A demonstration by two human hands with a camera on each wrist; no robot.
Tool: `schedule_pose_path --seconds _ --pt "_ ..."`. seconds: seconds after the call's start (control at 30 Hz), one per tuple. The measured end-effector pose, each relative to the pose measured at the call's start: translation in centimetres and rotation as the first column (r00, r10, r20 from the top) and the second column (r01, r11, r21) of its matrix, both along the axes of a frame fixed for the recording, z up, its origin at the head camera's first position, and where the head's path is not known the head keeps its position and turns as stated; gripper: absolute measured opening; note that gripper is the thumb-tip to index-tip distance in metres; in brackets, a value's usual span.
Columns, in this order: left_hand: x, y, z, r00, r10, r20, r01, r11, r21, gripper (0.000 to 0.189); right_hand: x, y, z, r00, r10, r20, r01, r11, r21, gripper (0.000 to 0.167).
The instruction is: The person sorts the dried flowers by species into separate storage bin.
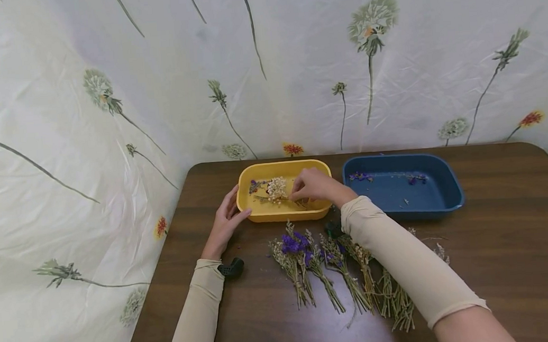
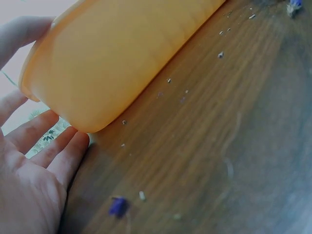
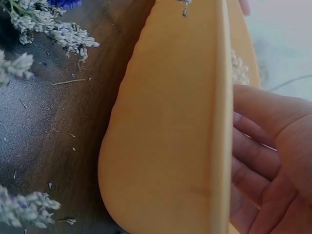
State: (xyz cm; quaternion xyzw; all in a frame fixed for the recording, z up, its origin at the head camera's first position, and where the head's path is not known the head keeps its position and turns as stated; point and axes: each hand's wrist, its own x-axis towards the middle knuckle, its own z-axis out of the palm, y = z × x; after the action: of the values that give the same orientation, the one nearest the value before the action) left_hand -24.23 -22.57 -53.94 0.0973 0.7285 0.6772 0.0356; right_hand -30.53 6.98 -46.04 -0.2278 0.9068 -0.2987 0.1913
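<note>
A yellow tray [image 1: 287, 217] stands at the back of the table. My left hand [image 1: 227, 216] holds its left end, thumb at the near corner by the rim and fingers along the outer end wall; the left wrist view shows this hand [image 2: 39, 161] against the tray [image 2: 112, 63]. Inside lies a bunch of small cream dried flowers [image 1: 276, 188]. My right hand [image 1: 315, 184] reaches over the near rim and pinches at its stems, fingertips partly hidden. From the right wrist, the hand [image 3: 268, 151] is behind the tray wall [image 3: 165, 117], with cream blossoms [image 3: 239, 68] near the thumb.
Right of the yellow tray is a blue tray [image 1: 406, 213] with loose purple blossoms [image 1: 416, 179]. Several dried flower bunches [image 1: 326, 276] lie in front, some under the right forearm. Plant crumbs [image 2: 220, 54] dot the wooden table [image 1: 512, 228]. A printed curtain [image 1: 295, 58] hangs behind.
</note>
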Motion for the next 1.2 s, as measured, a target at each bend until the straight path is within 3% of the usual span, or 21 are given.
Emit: schedule_pose_path --seconds 0.5,1.2 --pt "0.0 0.1 -0.2 1.000 0.018 -0.006 -0.018 1.000 -0.025 0.073 0.6 -0.5 -0.3 0.997 0.080 -0.019 -0.078 0.995 0.059 0.018" --pt "-0.1 0.1 -0.1 1.000 0.018 -0.007 -0.019 0.999 -0.028 0.074 1.1 0.1 0.1 0.997 0.077 -0.023 -0.077 0.996 0.038 0.018"
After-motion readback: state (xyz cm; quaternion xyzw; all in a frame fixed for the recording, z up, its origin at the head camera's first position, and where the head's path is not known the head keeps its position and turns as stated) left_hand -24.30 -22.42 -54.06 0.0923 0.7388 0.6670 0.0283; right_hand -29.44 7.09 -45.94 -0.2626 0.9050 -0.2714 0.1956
